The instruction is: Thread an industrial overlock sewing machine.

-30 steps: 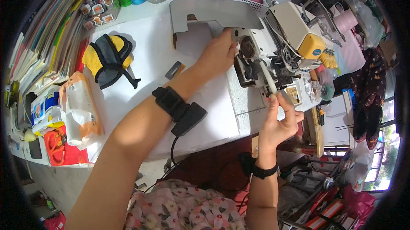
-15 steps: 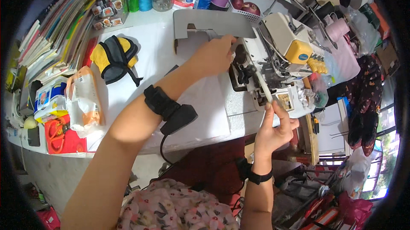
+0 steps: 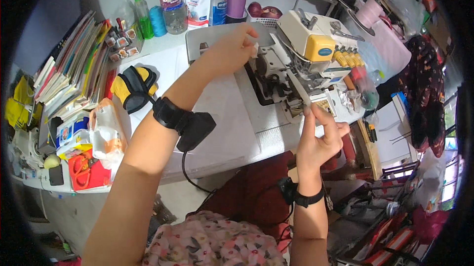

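Note:
An overlock sewing machine, cream with a yellow panel, stands at the right of the table, its lower looper area exposed. My right hand pinches the near end of a narrow white strip between thumb and forefinger. The strip runs away from me across the front of the machine, by the presser foot. My left hand, slightly blurred, is closed at the machine's far left, over the grey cover plate. A small whitish bit shows at its fingertips; I cannot tell what it is.
Jars, a pouch and a purple tumbler line the back, beside a basket of onions. Upright papers, a yellow-and-black pouch and orange scissors lie left. Thread cones stand right.
My left hand has moved a little left and away from me. My right hand still pinches the strip. The view has shifted slightly.

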A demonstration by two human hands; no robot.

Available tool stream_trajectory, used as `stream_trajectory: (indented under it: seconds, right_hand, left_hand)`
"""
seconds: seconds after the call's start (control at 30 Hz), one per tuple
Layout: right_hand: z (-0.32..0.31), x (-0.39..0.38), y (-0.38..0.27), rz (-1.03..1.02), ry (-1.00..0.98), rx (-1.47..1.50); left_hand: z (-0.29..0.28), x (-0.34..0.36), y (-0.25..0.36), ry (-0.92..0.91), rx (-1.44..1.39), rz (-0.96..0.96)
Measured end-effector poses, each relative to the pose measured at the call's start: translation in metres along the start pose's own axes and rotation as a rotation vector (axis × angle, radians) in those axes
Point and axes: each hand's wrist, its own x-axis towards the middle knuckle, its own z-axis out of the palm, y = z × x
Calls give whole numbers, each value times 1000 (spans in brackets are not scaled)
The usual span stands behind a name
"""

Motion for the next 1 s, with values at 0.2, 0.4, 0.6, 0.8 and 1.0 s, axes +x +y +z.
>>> stream_trajectory:
  seconds: [0.2, 0.4, 0.6, 0.8, 1.0]
  right_hand:
    - [4, 19, -2, -43, 28, 39]
    - [8, 30, -4, -15, 106, 167]
    - [0, 32, 1, 25, 123, 200]
    - [-10, 34, 6, 23, 126, 233]
    - [-24, 31, 2, 43, 146, 272]
  left_hand:
    - [-17, 18, 16, -18, 54, 17]
    - [-36, 30, 33, -60, 102, 15]
    - [-54, 29, 46, -129, 29, -22]
    - [-56, 23, 46, -193, -135, -13]
    - [-53, 20, 19, -308, -510, 78]
